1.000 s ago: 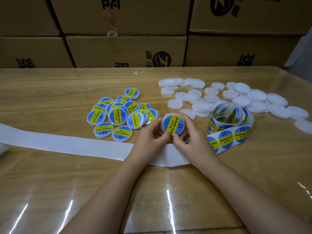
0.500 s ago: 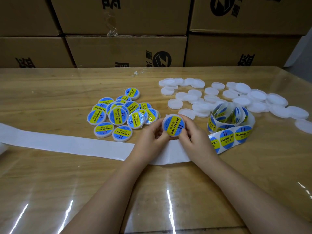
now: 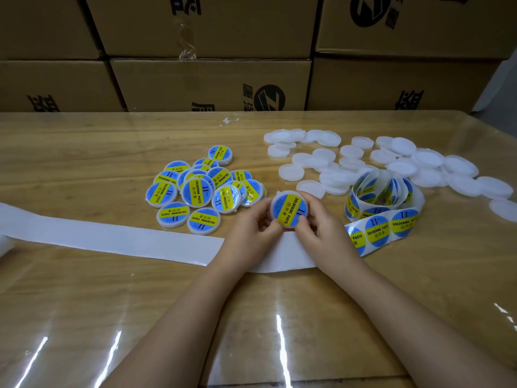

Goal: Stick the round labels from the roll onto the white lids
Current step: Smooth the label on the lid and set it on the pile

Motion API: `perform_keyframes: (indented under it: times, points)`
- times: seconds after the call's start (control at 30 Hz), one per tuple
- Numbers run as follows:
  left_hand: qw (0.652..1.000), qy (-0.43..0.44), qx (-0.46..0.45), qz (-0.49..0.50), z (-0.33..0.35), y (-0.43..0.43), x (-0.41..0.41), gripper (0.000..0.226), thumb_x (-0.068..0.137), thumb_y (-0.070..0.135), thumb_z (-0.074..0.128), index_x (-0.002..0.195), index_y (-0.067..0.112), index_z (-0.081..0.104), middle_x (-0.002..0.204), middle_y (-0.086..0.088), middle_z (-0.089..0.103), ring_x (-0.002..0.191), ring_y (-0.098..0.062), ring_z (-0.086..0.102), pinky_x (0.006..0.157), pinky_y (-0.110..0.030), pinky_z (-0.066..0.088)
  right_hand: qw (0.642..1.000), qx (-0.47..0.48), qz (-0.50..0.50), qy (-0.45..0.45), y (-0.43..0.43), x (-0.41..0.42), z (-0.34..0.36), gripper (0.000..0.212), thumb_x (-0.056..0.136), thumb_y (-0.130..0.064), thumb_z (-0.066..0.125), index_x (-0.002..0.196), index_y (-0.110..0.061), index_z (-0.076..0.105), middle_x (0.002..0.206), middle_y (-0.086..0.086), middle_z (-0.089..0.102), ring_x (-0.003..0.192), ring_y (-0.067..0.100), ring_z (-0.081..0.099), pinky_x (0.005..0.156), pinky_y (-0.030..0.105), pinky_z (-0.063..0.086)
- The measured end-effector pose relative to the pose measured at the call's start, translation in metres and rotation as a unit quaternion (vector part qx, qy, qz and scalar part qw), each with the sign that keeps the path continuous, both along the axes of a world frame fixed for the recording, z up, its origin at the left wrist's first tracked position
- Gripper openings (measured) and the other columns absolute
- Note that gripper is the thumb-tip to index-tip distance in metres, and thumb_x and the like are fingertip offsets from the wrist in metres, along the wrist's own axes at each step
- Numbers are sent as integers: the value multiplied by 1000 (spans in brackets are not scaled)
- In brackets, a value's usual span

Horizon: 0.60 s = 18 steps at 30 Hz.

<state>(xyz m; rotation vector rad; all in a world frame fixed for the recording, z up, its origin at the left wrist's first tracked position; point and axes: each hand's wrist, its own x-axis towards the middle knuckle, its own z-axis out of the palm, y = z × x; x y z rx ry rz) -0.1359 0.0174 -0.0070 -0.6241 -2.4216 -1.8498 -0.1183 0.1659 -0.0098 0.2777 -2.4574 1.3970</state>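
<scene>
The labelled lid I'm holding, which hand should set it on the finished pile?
Probably the left hand. Both hands grip the labelled lid, but the finished pile lies on the left hand's side, while the right hand sits nearer the label roll.

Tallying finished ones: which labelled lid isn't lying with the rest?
The labelled lid gripped between the left hand and right hand, just right of the finished pile. Every other labelled one lies on the table.
</scene>
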Motion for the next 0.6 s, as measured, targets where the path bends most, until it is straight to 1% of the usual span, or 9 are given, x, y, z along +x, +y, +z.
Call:
perform_keyframes:
  times: [0.1,0.13,0.23,0.3,0.37,0.43,0.47,0.5,0.6]
  points:
    - [1000,-1,10,6,0,-1,0,39,78,14,44,107,31,63,101,-2,71,100,-19,64,92,-40,50,1000,-6,1,-2,1,0,0,42,94,-4,44,134,-17,48,103,-18,59,93,-4,54,77,6,41]
    - [1000,-7,19,4,0,0,0,40,78,12,43,108,31,63,102,-1,71,101,-17,64,93,-40,50,1000,-6,3,-4,1,0,0,43,95,-4,44,135,-17,47,104,-18,58,95,-5,53,78,4,39]
    - [998,-20,52,-8,1,2,1,38,80,12,49,111,29,61,105,-1,70,102,-18,65,92,-40,52,1000,-6,4,-6,1,0,0,44,97,-5,43,139,-17,44,110,-14,59,99,-5,52,81,3,39]
    - [998,-18,60,-13,0,1,1,35,85,7,57,114,26,60,105,0,70,99,-16,65,89,-34,53,1000,-17,6,-7,1,1,0,45,97,-8,45,140,-19,43,111,-12,61,99,0,56,83,8,42]
    - [998,-23,64,-19,-1,-1,-1,37,87,0,58,116,22,60,105,0,70,100,-17,65,90,-32,53,1000,-22,9,-20,1,1,0,48,95,-11,50,141,-23,40,102,-4,65,89,9,60,78,18,46]
    - [997,-26,65,-19,0,-2,-1,36,84,5,56,112,27,61,102,5,71,101,-16,66,90,-29,52,1000,-7,11,-22,1,2,-1,52,94,-12,52,143,-25,38,90,5,64,75,14,56,66,20,44]
    - [997,-24,63,-20,1,-2,-1,36,81,8,53,109,30,62,99,7,71,99,-12,66,88,-25,52,1000,0,14,-22,1,2,-1,53,94,-12,51,143,-25,37,89,8,63,72,14,54,65,21,43]
    - [998,-23,62,-22,1,-2,0,36,80,10,51,107,31,62,99,7,71,98,-10,65,87,-23,51,999,3,19,-27,2,2,-1,53,95,-13,50,144,-26,35,91,9,63,75,13,55,68,22,45]
    - [998,-15,59,-27,1,-2,-1,37,79,10,48,107,30,63,104,-2,71,102,-15,65,90,-26,51,998,-19,40,-47,2,3,1,53,98,-12,46,146,-25,30,117,-1,61,104,11,59,90,27,47]
